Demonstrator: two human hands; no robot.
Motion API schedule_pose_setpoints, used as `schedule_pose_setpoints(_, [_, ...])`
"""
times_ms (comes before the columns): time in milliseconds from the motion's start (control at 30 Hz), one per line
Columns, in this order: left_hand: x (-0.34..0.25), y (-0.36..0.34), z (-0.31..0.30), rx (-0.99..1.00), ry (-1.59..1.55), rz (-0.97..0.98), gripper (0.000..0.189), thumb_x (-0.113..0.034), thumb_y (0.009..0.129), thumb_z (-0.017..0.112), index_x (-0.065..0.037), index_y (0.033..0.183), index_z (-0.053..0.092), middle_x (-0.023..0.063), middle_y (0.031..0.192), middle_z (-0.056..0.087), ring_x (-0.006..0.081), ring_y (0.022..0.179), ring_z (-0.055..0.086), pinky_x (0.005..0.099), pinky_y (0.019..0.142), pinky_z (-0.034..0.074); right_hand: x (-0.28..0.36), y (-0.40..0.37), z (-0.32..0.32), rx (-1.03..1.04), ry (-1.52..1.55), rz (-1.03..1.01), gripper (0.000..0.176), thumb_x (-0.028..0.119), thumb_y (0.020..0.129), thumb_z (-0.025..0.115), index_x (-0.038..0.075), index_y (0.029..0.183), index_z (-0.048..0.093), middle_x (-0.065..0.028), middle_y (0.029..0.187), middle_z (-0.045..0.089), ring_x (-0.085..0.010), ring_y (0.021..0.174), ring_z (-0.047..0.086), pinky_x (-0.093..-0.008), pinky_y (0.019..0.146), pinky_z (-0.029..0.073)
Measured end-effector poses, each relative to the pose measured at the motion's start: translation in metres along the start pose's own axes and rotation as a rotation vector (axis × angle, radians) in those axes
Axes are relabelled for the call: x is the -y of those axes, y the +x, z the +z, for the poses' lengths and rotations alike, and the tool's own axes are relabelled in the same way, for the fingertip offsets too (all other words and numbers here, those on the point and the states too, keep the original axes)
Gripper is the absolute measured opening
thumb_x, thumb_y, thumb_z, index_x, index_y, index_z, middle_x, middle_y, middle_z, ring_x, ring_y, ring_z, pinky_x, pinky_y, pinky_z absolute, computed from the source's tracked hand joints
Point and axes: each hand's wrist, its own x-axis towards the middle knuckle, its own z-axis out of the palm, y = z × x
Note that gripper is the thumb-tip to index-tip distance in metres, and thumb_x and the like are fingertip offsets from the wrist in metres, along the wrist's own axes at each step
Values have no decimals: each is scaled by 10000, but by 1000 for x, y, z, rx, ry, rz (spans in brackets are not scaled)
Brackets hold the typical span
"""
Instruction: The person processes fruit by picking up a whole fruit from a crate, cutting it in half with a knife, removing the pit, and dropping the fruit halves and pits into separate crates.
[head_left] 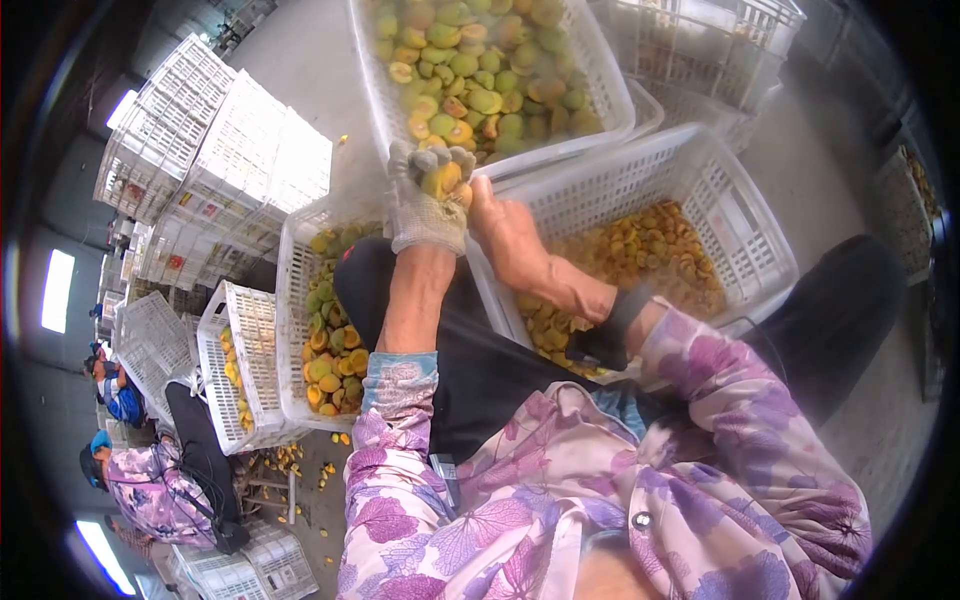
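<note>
My left hand [425, 225], in a pale work glove, is closed around a yellow-green fruit [443, 181] that looks like an apricot. Bare and curled shut, my right hand [512, 240] meets the fruit from the right; whatever is in its fingers is hidden. Just beyond both hands stands a white crate [377, 110] full of green and yellow fruit [485, 100]. Below and right of my right hand, another white crate [745, 190] holds orange cut pieces [660, 255]. Left of my knee, a third crate [293, 290] contains fruit halves [335, 365].
Stacked white crates [215, 130] rise at left, more crates [700, 45] at upper right. A smaller crate [250, 340] stands beside the left one. Fruit scraps [285, 458] litter the floor. Co-workers [150, 485] sit at far left.
</note>
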Motion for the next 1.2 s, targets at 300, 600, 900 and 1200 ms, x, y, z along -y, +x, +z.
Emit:
schedule_pose_setpoints(300, [-8, -8, 45, -357, 101, -3, 480, -470, 947, 492, -74, 676, 513, 76, 669, 569, 224, 656, 595, 332, 623, 524, 5, 6, -46, 203, 133, 24, 327, -43, 733, 585, -22, 998, 393, -215, 710, 571, -441, 706, 562, -452, 592, 438])
schedule_pose_setpoints(600, [-16, -28, 66, -212, 96, 74, 512, -474, 942, 501, -52, 651, 504, 85, 565, 545, 234, 476, 556, 336, 471, 490, 15, -3, -71, 393, 343, 104, 399, 31, 719, 630, -17, 1072, 451, -180, 661, 557, -300, 598, 581, -418, 567, 461])
schedule_pose_setpoints(900, [-11, -24, 58, -201, 377, 242, 584, -487, 942, 500, -45, 561, 510, 101, 520, 542, 211, 460, 558, 331, 463, 476, 12, -8, -56, 197, 121, -132, 284, 10, 722, 596, -83, 976, 511, -220, 657, 578, -374, 602, 589, -436, 540, 454])
schedule_pose_setpoints(1200, [-16, -26, 70, -435, 419, 287, 599, -453, 958, 491, -31, 534, 507, 92, 490, 528, 195, 426, 536, 305, 444, 442, 6, -3, -44, 133, 39, -310, 306, -9, 733, 558, -80, 1023, 489, -234, 721, 605, -446, 700, 589, -492, 621, 465])
